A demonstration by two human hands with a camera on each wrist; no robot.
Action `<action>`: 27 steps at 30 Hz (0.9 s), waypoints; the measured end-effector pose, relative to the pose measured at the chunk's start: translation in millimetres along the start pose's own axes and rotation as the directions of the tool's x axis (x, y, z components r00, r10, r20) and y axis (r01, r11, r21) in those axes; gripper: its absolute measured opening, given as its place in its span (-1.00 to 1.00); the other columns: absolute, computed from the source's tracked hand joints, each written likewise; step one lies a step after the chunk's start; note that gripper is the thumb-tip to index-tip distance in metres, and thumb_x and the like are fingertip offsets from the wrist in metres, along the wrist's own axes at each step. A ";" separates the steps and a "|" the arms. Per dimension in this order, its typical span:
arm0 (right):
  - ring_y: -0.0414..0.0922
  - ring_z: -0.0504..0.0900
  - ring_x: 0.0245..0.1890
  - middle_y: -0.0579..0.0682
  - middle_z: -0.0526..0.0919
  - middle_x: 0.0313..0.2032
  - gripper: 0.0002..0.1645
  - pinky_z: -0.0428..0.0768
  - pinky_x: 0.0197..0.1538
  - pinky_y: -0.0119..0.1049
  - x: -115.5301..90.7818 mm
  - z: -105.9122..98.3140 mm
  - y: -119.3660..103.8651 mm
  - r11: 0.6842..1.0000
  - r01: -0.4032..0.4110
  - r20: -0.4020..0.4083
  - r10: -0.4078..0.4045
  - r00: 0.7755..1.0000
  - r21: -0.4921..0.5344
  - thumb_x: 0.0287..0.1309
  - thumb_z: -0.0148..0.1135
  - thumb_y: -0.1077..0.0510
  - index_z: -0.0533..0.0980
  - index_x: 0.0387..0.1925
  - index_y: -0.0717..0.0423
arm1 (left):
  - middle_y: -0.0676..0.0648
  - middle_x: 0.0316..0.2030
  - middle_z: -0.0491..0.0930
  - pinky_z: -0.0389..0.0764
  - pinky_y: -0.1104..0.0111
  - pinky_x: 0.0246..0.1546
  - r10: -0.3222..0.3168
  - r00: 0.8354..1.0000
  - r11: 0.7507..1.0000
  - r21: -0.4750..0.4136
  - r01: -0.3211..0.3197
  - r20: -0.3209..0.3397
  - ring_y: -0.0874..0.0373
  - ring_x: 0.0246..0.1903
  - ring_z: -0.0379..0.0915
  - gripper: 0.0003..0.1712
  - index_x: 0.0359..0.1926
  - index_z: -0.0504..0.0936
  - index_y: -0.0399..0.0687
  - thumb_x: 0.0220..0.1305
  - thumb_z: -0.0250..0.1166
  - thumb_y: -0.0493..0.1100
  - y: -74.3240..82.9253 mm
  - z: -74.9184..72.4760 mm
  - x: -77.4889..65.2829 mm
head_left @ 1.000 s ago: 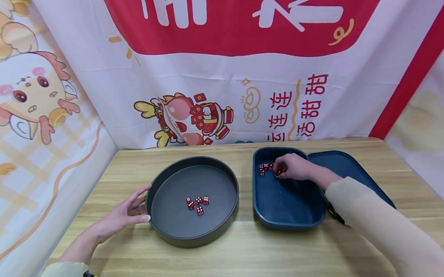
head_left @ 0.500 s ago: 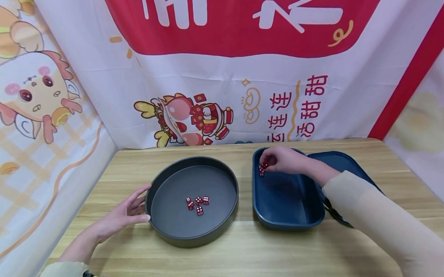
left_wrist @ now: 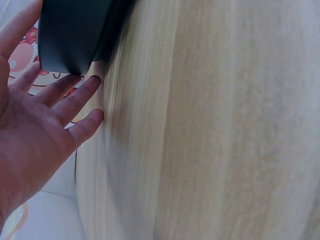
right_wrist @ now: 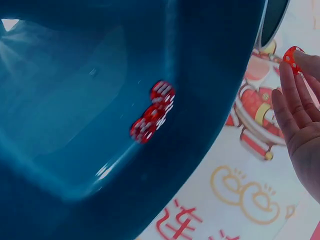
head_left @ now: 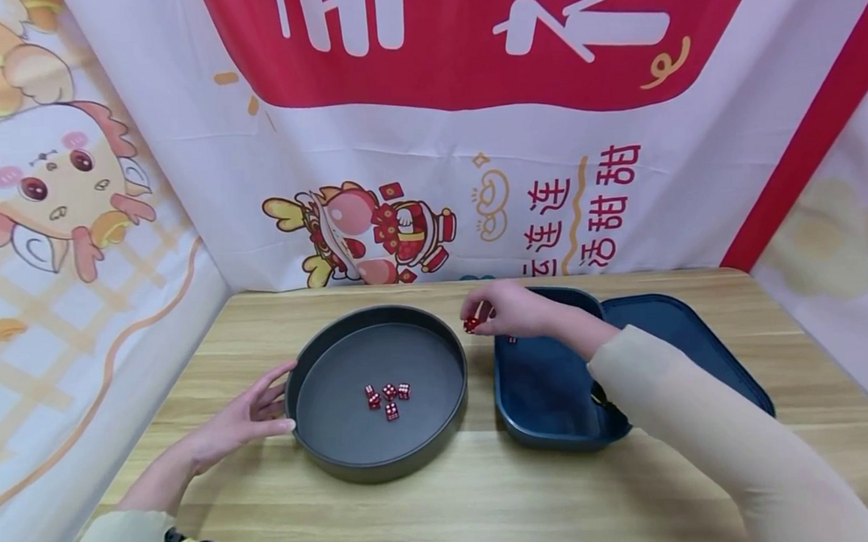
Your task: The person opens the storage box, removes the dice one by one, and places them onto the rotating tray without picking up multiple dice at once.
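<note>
My right hand (head_left: pixel 512 310) pinches a red die (head_left: pixel 471 324) between thumb and fingertips, above the gap between a round dark grey pan (head_left: pixel 373 472) and a deep blue box (head_left: pixel 565 441). The same die (right_wrist: pixel 290 60) shows at the fingertips in the right wrist view. A few red dice (right_wrist: pixel 162 91) lie together in one corner of the box; in the head view my right hand covers most of them. With fingers spread, my left hand (head_left: pixel 240 421) touches the pan's left side. Several red dice (head_left: pixel 392 412) with white dots sit clustered on the pan's floor.
A flat blue panel like a lid (head_left: pixel 688 345) lies right of the box, partly behind my right sleeve (head_left: pixel 702 405). Wood-grain table (head_left: pixel 416 518) stretches in front of both containers. A printed cloth (head_left: pixel 414 142) hangs along the table's back edge.
My right hand has moved left from inside the blue box, out past its left rim, carrying a die. The left hand, the pan and the dice in the pan stay as they were.
</note>
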State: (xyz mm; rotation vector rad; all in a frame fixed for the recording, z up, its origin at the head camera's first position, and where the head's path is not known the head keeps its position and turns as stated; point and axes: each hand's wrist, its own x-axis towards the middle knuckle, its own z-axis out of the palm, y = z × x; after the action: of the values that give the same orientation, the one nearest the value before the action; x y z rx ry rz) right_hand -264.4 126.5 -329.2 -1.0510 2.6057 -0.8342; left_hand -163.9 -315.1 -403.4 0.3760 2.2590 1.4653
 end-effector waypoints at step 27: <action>-0.21 0.57 -0.27 -0.12 0.64 -0.26 -0.80 0.58 -0.14 -0.41 60.9 66.4 -35.0 0.997 0.023 0.255 -0.005 0.967 -0.068 0.21 0.32 0.25 0.63 -0.11 0.09 | -0.43 0.45 -0.18 0.14 -0.21 0.24 0.008 1.000 1.000 0.006 -0.008 -0.006 -0.42 0.37 -0.14 0.00 0.54 -0.15 0.04 0.30 0.30 -0.19 0.7 0.1 0.3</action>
State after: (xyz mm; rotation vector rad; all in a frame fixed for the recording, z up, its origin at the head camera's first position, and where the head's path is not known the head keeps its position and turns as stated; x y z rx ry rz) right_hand -262.7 35.7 -362.4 -1.1154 2.4278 -0.5705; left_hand -164.2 -314.7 -402.9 0.3835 2.2702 1.4658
